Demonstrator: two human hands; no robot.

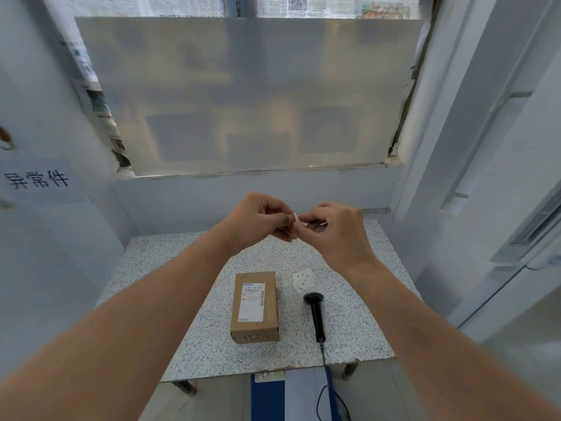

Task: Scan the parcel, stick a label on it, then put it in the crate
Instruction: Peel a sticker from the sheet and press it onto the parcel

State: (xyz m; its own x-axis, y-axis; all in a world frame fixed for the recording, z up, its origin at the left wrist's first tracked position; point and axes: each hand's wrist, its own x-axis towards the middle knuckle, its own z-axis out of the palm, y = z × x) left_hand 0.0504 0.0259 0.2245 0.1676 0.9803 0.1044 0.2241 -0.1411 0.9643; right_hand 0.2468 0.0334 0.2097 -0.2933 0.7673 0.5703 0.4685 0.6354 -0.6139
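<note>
A brown cardboard parcel [255,306] with a white shipping label on top lies on the speckled table [170,299]. To its right lies a black handheld scanner [315,314], its cable running off the front edge. Behind the scanner rests a small white sheet of labels [303,279]. My left hand [261,220] and my right hand [334,232] are raised together above the table's far side, fingertips pinching a small white label [297,220] between them.
A frosted window [243,92] fills the wall ahead. A wall with a printed sign [36,179] stands at the left, white panels at the right. A blue object [267,399] sits below the table's front edge.
</note>
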